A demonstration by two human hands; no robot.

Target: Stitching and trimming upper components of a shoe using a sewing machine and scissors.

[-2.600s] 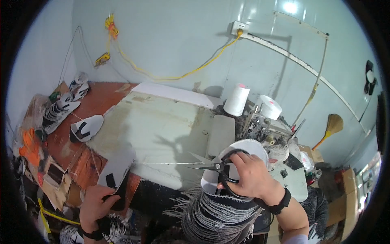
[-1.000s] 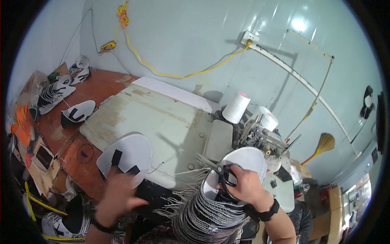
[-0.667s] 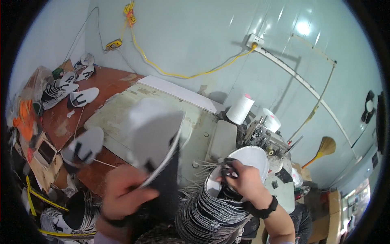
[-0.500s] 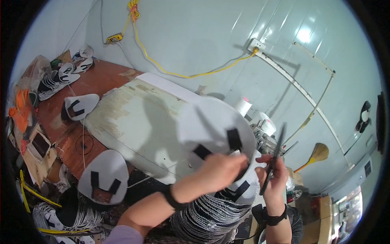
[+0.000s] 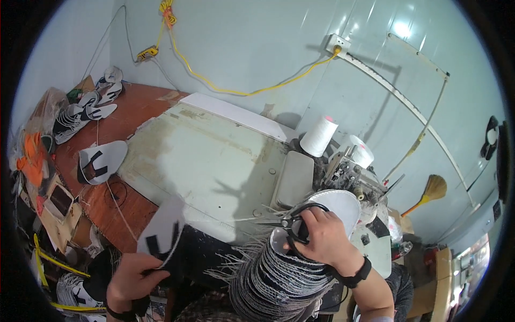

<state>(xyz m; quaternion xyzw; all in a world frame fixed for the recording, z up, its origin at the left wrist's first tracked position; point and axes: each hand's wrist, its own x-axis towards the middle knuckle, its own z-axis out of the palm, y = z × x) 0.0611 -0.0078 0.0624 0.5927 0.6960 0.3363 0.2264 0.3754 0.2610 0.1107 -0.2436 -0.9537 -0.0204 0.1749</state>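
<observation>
At the lower left, my left hand pinches the lower edge of a white curved fabric piece with black strips on it. My right hand grips black-handled scissors, their blades pointing left over a tall stack of pieces with frayed thread edges. A larger white piece lies at the top end of that stack, just behind my right hand. Further left, another white piece with black strips hangs on a thread at the table's edge.
A sewing machine stands at the right, with white thread cones behind it. The pale tabletop spreads across the middle. More pieces lie at the far left. A yellow cord hangs along the wall, and a broom leans at the right.
My left hand has gone from the stack to the lower left and taken hold of the piece there. My right hand has brought the scissors left over the stack, blades now pointing left.
</observation>
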